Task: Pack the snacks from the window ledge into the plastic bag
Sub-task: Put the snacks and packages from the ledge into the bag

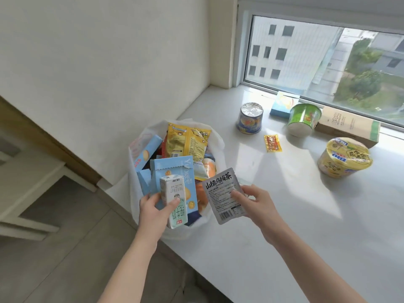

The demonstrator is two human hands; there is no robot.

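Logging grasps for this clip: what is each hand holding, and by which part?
Left hand grips the milk carton around its middle; right hand pinches the grey pouch at its right edge.

At the left end of the window ledge (284, 215): plastic bag (218, 141). At its near rim: milk carton (175, 206) in the left hand (150, 208), pouch (223, 197) in the right hand (255, 202). Farther right, 6 on the ledge: can (250, 119), sachet (272, 143) before it, tipped cup (302, 119), flat box (282, 104) behind, long box (349, 125) by the window, bowl (344, 158) before that.
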